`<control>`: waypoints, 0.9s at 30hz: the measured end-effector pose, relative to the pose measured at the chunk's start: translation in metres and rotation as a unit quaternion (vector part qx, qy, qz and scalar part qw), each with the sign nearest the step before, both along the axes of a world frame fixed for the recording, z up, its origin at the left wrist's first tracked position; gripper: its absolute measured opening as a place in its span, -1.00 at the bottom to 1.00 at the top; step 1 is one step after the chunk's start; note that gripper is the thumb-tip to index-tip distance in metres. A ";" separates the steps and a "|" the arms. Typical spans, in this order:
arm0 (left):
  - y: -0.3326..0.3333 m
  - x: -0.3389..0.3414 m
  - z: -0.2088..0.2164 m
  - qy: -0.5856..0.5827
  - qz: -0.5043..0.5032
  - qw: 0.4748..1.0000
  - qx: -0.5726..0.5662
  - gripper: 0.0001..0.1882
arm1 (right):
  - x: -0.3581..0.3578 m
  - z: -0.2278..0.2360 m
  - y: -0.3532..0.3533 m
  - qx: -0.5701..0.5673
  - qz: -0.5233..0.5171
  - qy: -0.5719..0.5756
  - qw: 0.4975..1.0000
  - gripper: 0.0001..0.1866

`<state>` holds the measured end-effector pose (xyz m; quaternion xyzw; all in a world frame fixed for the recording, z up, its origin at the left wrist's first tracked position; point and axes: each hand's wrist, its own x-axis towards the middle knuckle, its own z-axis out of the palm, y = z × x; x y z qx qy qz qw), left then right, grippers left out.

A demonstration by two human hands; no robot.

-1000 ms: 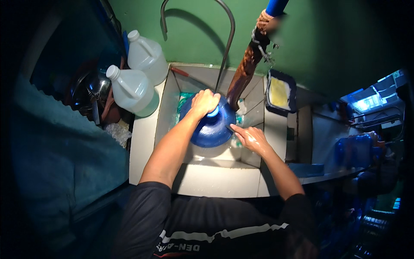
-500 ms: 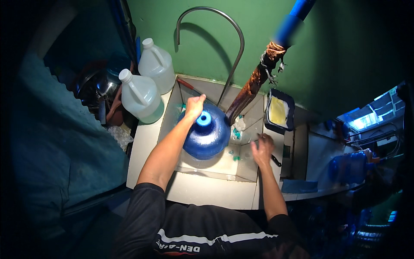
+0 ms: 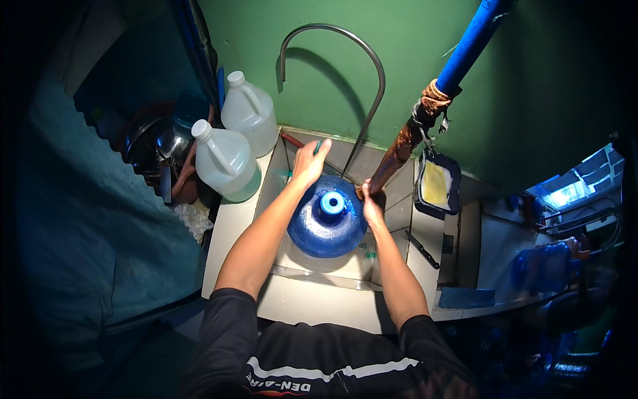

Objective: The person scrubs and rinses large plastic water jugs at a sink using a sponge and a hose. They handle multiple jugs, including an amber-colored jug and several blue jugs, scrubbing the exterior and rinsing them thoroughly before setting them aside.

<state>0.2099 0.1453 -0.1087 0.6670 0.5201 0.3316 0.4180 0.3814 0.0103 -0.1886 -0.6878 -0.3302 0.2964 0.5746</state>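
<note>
A big round blue water jug point(image 3: 323, 233) stands upright in a tiled sink point(image 3: 319, 278), its neck topped by a light-blue cap point(image 3: 332, 203). Just beyond the jug's left shoulder is my left hand point(image 3: 310, 165), its fingers closed. A small dark-green bit shows at its fingertips, too little to name. My right hand point(image 3: 373, 207) lies against the jug's right side, below the lower end of a rusty brown pipe point(image 3: 393, 158). Its fingers are partly hidden, so their grip is unclear. A black-handled knife point(image 3: 424, 251) rests on the counter to the right.
Two white-capped clear jugs point(image 3: 229, 166) stand on the left ledge. A curved metal spout point(image 3: 380, 80) arches over the sink. A dark tray with a yellow piece point(image 3: 436, 185) sits at the right corner. The rusty pipe joins a blue pipe point(image 3: 468, 56). Green wall behind.
My right hand has moved left from beside the knife to the jug's right side, leaving the knife in full view. My left hand remains by the jug. The whole view has shifted slightly.
</note>
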 end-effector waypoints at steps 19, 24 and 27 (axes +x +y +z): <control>-0.124 0.039 -0.081 -0.378 0.161 0.904 -0.122 -0.45 | 0.181 0.053 -0.006 -0.062 -0.102 -0.431 0.894 -0.33; -0.140 0.002 -0.063 -0.045 -0.090 0.993 0.059 -0.17 | 0.242 -0.002 -0.018 -0.385 0.105 -0.431 0.810 -0.01; -0.135 -0.014 -0.068 0.085 -0.185 0.968 0.148 -0.16 | 0.250 -0.002 -0.008 -0.368 0.049 -0.409 0.834 -0.03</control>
